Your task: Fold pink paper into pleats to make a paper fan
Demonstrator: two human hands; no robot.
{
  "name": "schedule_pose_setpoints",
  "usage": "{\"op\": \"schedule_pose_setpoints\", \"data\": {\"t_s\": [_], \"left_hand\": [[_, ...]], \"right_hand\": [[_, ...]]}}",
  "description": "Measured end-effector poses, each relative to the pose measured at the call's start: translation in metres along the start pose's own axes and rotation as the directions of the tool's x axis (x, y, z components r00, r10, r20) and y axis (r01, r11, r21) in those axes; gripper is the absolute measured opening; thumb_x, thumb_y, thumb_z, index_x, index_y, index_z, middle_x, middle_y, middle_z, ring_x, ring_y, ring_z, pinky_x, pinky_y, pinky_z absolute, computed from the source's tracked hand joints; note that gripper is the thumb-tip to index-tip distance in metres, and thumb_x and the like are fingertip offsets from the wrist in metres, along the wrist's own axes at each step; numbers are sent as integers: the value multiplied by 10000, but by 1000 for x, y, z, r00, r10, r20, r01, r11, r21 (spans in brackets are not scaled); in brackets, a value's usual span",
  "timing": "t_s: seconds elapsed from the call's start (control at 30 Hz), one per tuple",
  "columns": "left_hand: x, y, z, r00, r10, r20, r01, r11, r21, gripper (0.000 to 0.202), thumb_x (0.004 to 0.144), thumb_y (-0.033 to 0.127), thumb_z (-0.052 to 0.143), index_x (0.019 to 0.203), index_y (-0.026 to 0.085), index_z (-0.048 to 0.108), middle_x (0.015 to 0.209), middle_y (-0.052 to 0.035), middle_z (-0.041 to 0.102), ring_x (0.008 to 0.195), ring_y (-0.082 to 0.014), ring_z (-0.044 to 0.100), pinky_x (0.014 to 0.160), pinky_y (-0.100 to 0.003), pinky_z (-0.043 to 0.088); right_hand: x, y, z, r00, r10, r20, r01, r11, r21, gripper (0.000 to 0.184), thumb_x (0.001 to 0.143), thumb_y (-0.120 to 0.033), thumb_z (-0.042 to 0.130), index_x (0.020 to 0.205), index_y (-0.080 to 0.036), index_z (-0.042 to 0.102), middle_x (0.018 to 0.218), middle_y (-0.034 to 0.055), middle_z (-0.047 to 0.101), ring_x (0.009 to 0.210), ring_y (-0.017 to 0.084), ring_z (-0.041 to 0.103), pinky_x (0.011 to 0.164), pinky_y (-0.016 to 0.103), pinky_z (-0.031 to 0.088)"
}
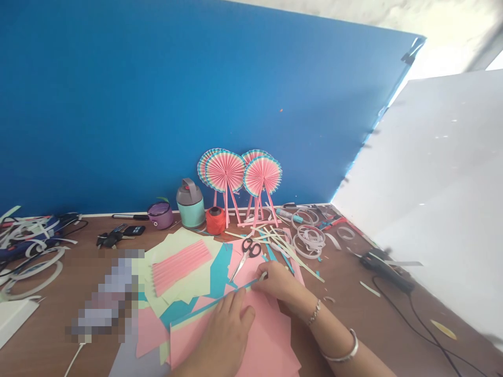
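Observation:
My left hand [225, 335] lies flat with fingers stretched on a pink paper sheet [271, 345] near the table's front edge. A thin pale strip [214, 305] with a blue edge runs along the sheet's upper border. My right hand [280, 283], with bracelets on the wrist, pinches that strip's right end. Black-handled scissors [247, 252] lie just beyond the right hand, on blue and pink paper.
A pleated pink paper [181, 264] rests on pale yellow sheets to the left. Pink paper fans [239, 175] stand against the blue backboard [157, 104], beside an orange thread spool [215, 220] and a teal jar [189, 205]. Tape rings [310, 238] and a black tool with cable [385, 267] lie right.

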State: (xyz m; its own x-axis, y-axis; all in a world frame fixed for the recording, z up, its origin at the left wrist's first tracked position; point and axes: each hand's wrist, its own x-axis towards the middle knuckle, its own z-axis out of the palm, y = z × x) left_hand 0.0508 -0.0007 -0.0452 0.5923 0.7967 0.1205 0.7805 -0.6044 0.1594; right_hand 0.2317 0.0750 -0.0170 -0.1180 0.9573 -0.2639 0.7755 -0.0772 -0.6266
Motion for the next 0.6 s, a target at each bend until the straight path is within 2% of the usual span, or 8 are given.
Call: {"op": "schedule_pose_setpoints", "data": {"t_s": [0.1, 0.17, 0.23, 0.3, 0.4, 0.5, 0.6], "left_hand": [[3, -5, -4, 993, -65, -99, 53, 991, -121, 330, 814, 94, 411, 1086, 194, 570, 1269, -117, 519, 1119, -264, 480, 930, -442, 420], [7, -11, -6, 970, -137, -200, 96, 975, -202, 404, 835, 143, 423, 1231, 187, 487, 1272, -113, 514, 1162, -256, 452, 966, -445, 402], [11, -18, -8, 941, -211, -265, 143, 956, -255, 441, 848, 180, 434, 1289, 188, 440, 1270, -109, 514, 1179, -255, 438, 969, -452, 400], [15, -23, -11, 931, -245, -270, 165, 943, -288, 377, 858, 213, 445, 1230, 218, 506, 1246, -94, 528, 1171, -260, 438, 948, -462, 409], [18, -26, -16, 939, -254, -231, 172, 930, -324, 212, 859, 228, 467, 986, 245, 636, 1163, -70, 567, 1127, -260, 460, 891, -452, 436], [21, -26, -20, 933, -272, -235, 182, 921, -345, 175, 851, 207, 480, 811, 233, 649, 1103, -57, 586, 1090, -251, 477, 863, -434, 441], [21, -26, -22, 919, -298, -258, 198, 915, -352, 175, 842, 198, 489, 772, 227, 647, 1079, -57, 590, 1071, -248, 486, 867, -439, 429]], "right_hand": [[1, 1, 0, 993, -113, -18, 114, 989, 93, 81, 609, -122, 668, 581, -167, 607, 664, -12, 548, 614, 124, 510, 542, 232, 358], [1, 1, -1, 972, -231, -48, 236, 954, 183, 118, 607, -103, 680, 558, -164, 592, 758, -2, 563, 692, 127, 536, 618, 233, 404], [-1, -1, -2, 939, -339, -55, 342, 905, 253, 120, 632, -113, 685, 565, -170, 605, 794, 3, 581, 772, 139, 555, 712, 243, 424], [-5, -5, -4, 909, -414, -52, 411, 866, 285, 96, 670, -122, 669, 605, -184, 634, 799, 6, 607, 825, 149, 562, 775, 255, 422], [-10, -11, -7, 890, -455, -41, 448, 851, 275, 80, 703, -134, 650, 645, -190, 655, 788, 9, 627, 811, 151, 565, 782, 259, 424], [-11, -11, -11, 896, -444, -15, 431, 861, 270, 88, 734, -174, 633, 649, -182, 657, 746, 10, 619, 748, 141, 558, 714, 239, 429], [-9, -8, -14, 895, -445, -10, 429, 855, 293, 126, 772, -208, 600, 674, -178, 672, 764, 13, 615, 733, 133, 553, 673, 228, 420]]}}
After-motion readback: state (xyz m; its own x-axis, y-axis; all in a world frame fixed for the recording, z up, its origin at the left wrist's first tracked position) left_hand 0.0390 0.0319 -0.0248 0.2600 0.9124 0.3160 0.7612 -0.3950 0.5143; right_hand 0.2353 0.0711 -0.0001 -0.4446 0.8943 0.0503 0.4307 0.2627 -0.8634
